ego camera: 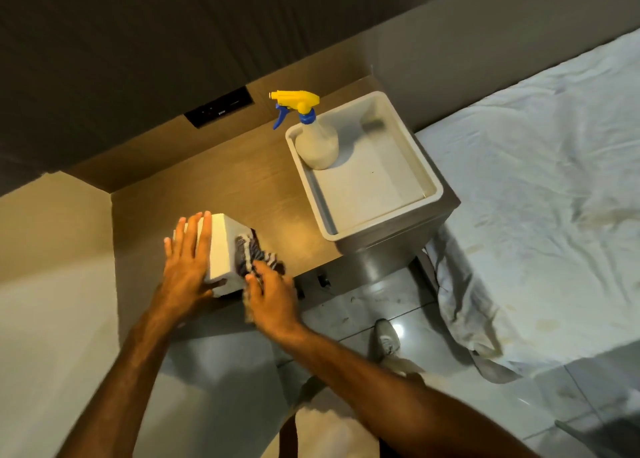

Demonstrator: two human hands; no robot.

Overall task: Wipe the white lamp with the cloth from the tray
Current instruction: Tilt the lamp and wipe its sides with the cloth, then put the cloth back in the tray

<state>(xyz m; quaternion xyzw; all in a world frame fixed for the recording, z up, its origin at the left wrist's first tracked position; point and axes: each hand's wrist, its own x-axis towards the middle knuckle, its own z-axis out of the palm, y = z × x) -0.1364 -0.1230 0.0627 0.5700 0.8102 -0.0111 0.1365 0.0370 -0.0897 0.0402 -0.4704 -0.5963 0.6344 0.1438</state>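
left hand (188, 260): fingers spread flat on the top and left face of the white lamp (221, 249), bracing it | right hand (273, 293): fingers closed around the striped cloth (254, 253), pressed to lamp's right face | tray (434, 191): beyond right hand, holds spray bottle (313, 135)

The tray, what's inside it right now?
Inside the tray only the spray bottle stands, in its far-left corner; the remaining floor is bare. The cloth is out, against the lamp. The patch beneath the bottle is covered.
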